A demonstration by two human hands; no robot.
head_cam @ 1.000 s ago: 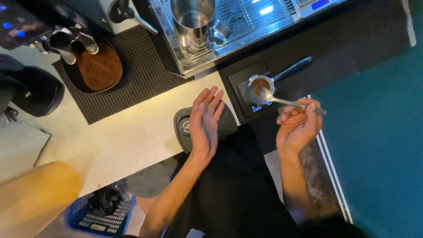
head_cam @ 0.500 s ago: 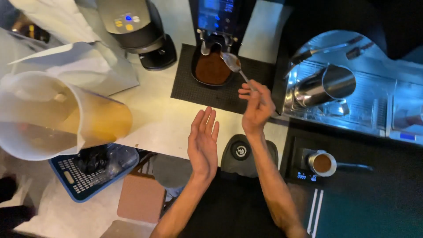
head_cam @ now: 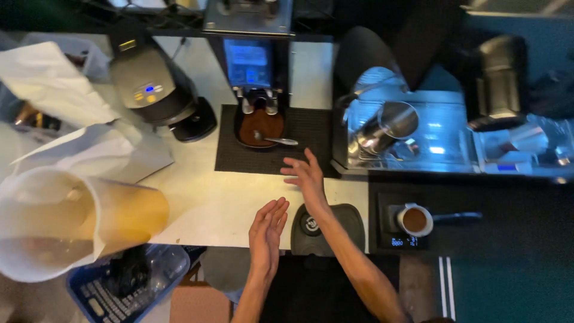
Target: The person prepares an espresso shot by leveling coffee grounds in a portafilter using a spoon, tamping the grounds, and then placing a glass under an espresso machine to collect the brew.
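My right hand (head_cam: pixel 306 176) hovers open over the front edge of a black ribbed mat (head_cam: pixel 311 134), fingers spread, holding nothing. A metal spoon (head_cam: pixel 276 140) lies in a round dish of brown coffee grounds (head_cam: pixel 260 127) under the grinder (head_cam: pixel 251 60), just beyond that hand. My left hand (head_cam: pixel 268 230) is held flat and upright over the white counter (head_cam: pixel 209 200), empty. A portafilter (head_cam: pixel 415 219) filled with ground coffee rests on a black scale (head_cam: pixel 402 230) to the right, handle pointing right.
A black tamping mat (head_cam: pixel 335 230) sits at the counter's front edge. A steel milk pitcher (head_cam: pixel 388 125) stands on the espresso machine's drip tray (head_cam: pixel 442 143). A second grinder (head_cam: pixel 149 90), white bags (head_cam: pixel 66 113), a blurred pale jug (head_cam: pixel 66 221) and a blue basket (head_cam: pixel 101 287) fill the left.
My right hand has put the spoon down in the dish of grounds and pulled back toward me, now empty. The view has shifted left along the counter. The left hand stays flat.
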